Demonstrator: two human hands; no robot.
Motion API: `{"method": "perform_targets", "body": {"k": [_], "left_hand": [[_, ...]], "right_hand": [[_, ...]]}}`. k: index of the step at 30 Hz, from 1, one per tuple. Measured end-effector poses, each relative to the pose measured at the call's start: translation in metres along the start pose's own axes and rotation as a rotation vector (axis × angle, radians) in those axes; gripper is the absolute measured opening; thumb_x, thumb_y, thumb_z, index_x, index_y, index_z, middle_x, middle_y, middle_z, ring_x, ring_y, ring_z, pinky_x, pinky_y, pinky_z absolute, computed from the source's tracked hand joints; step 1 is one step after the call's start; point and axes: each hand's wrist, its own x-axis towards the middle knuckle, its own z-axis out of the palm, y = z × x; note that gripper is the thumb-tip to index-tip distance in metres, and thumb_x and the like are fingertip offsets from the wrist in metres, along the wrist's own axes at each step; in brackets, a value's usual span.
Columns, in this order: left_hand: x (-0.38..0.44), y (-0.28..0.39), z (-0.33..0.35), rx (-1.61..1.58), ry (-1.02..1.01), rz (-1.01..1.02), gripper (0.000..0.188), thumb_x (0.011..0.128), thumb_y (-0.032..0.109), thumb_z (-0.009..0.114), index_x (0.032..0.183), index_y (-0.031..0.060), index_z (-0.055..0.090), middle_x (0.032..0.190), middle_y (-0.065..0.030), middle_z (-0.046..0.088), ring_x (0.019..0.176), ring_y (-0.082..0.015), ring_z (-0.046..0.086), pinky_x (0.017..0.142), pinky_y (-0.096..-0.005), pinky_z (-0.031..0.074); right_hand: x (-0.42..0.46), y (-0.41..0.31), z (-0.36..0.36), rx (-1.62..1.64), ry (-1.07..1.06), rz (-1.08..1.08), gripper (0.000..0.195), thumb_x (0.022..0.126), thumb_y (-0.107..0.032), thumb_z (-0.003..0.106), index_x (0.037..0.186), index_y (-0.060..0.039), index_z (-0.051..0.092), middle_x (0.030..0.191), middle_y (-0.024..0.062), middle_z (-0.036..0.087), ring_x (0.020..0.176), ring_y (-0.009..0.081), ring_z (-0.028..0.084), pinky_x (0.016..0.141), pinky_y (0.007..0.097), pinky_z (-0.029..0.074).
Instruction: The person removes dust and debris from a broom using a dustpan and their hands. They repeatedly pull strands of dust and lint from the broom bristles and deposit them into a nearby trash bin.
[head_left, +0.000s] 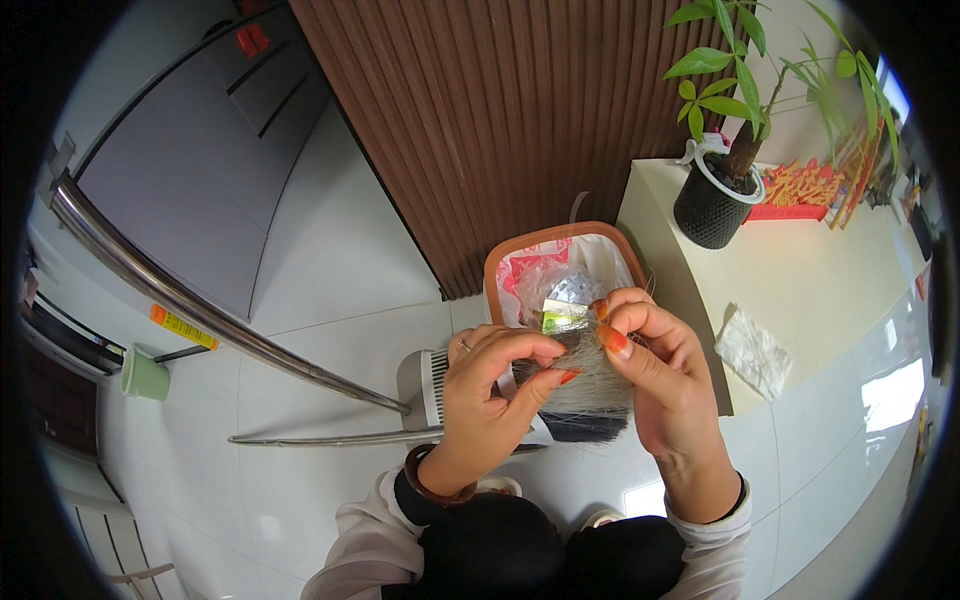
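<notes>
A broom head with pale grey bristles (592, 382) and a dark lower section is turned up in front of me, above my knees. My left hand (495, 382), wearing a ring and a brown bangle, pinches bristles between thumb and forefinger at the left side. At the upper right of the tuft, my right hand (660, 360) has thumb and fingertips closed on fine strands; whether these are bristles or loose hair is unclear. A metal broom handle (330, 441) runs out to the left, partly hidden by my left wrist.
Behind the broom stands a lined trash bin (566, 232) holding plastic waste. A toothed dustpan (420, 386) with a long metal handle (225, 307) is at left. On the cream cabinet (810, 277) are a potted plant (712, 199) and a crumpled tissue (754, 352). A slatted panel (480, 112) rises behind.
</notes>
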Motion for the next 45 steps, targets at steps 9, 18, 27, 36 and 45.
{"method": "perform_targets", "body": {"k": [9, 18, 27, 36, 45], "left_hand": [[-0.004, -0.019, -0.005, -0.098, -0.021, -0.043, 0.027, 0.07, -0.003, 0.07, 0.091, -0.001, 0.052, 0.085, -0.008, 0.057, 0.08, -0.013, 0.054, 0.074, -0.0254, 0.044], [-0.004, -0.021, -0.008, -0.124, 0.007, -0.052, 0.031, 0.07, -0.003, 0.07, 0.091, 0.0004, 0.048, 0.083, -0.0073, 0.056, 0.079, -0.0126, 0.054, 0.075, -0.0252, 0.044], [-0.005, -0.021, -0.008, -0.113, 0.013, -0.081, 0.032, 0.069, -0.004, 0.07, 0.091, 0.0008, 0.047, 0.082, -0.0067, 0.056, 0.079, -0.0119, 0.054, 0.075, -0.0243, 0.044], [-0.005, -0.02, -0.006, -0.178, 0.021, -0.101, 0.033, 0.068, -0.006, 0.069, 0.092, 0.0011, 0.047, 0.082, -0.0067, 0.057, 0.079, -0.0119, 0.054, 0.075, -0.0241, 0.044], [-0.007, -0.027, -0.013, -0.05, -0.017, -0.037, 0.029, 0.066, -0.006, 0.07, 0.088, 0.0015, 0.052, 0.081, -0.0067, 0.059, 0.079, -0.0134, 0.054, 0.073, -0.0255, 0.043]], "right_hand": [[0.003, 0.006, -0.001, 0.253, -0.003, 0.049, 0.011, 0.082, -0.01, 0.058, 0.09, -0.0016, 0.058, 0.097, 0.0018, 0.053, 0.092, 0.0094, 0.045, 0.086, 0.0234, 0.029], [0.003, 0.008, -0.006, 0.24, 0.086, 0.008, 0.021, 0.081, -0.017, 0.061, 0.097, -0.0027, 0.059, 0.108, 0.0062, 0.055, 0.11, 0.0192, 0.044, 0.088, 0.0287, 0.031], [0.001, -0.004, -0.019, 0.111, 0.143, -0.153, 0.023, 0.08, -0.023, 0.064, 0.097, -0.0077, 0.06, 0.11, 0.0008, 0.057, 0.117, 0.02, 0.04, 0.091, 0.0312, 0.025], [-0.001, -0.013, -0.021, 0.152, -0.006, -0.171, 0.018, 0.083, -0.022, 0.06, 0.088, -0.007, 0.052, 0.094, 0.0048, 0.053, 0.087, 0.0116, 0.047, 0.077, 0.0234, 0.035], [-0.001, -0.009, -0.007, -0.557, 0.072, -0.367, 0.011, 0.086, -0.011, 0.055, 0.089, -0.0003, 0.052, 0.08, 0.0071, 0.053, 0.068, 0.0114, 0.05, 0.062, 0.0217, 0.043]]}}
